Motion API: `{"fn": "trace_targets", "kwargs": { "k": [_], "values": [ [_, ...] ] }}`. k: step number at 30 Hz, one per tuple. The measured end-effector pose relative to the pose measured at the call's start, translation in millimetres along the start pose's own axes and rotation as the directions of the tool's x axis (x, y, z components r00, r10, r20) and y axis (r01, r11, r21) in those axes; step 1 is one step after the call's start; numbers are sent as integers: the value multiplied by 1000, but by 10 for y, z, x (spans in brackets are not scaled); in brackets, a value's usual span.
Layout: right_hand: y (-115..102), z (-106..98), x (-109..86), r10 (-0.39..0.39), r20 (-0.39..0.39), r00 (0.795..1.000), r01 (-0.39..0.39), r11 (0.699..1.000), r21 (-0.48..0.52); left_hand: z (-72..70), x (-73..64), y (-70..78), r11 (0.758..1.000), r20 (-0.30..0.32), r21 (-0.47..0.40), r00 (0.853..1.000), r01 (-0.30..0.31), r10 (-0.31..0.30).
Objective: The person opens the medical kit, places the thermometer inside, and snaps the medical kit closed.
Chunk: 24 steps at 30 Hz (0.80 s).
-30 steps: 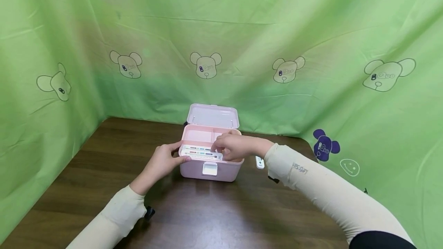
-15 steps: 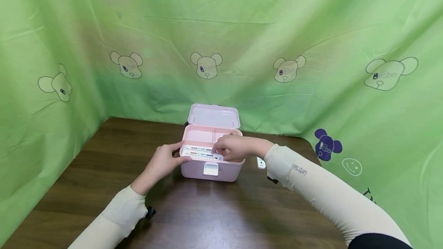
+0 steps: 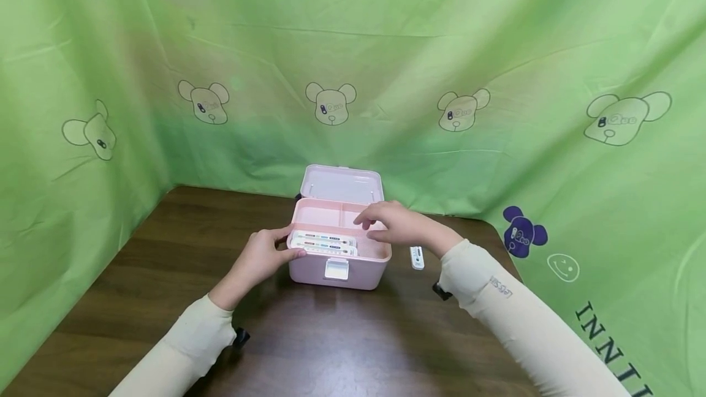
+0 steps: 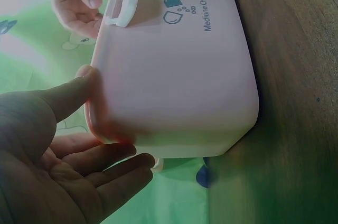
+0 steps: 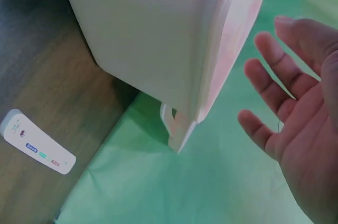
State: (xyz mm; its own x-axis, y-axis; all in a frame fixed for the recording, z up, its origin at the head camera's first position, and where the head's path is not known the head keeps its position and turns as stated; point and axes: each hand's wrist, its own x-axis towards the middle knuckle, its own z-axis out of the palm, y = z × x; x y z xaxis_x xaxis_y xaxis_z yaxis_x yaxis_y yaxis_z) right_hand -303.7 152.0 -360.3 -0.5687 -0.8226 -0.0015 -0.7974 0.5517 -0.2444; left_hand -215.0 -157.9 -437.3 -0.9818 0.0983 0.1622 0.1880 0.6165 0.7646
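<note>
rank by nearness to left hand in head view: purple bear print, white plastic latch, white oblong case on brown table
1. White plastic latch: front of pink plastic box
2. White oblong case: on table, right of box
3. Purple bear print: green cloth, farther right

Noted at frame centre: downward passage exists inside the pink box (image 3: 309, 271), right of the white cases (image 3: 324, 249), with the raised lid (image 3: 342, 184) barring the upper side and the right hand (image 3: 399, 225) overhanging.
</note>
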Motion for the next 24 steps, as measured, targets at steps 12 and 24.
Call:
{"fn": "trace_targets", "kwargs": {
  "k": [12, 24],
  "values": [
    [142, 103, -459, 190, -319, 928, -165, 981, 103, 19, -12, -15, 1000, 7, 14, 1000, -2, 2],
    [397, 473, -813, 406, -482, 776, -335, 914, 230, 5, -41, -1, 1000, 8, 6, 1000, -8, 8]
  ]
}}
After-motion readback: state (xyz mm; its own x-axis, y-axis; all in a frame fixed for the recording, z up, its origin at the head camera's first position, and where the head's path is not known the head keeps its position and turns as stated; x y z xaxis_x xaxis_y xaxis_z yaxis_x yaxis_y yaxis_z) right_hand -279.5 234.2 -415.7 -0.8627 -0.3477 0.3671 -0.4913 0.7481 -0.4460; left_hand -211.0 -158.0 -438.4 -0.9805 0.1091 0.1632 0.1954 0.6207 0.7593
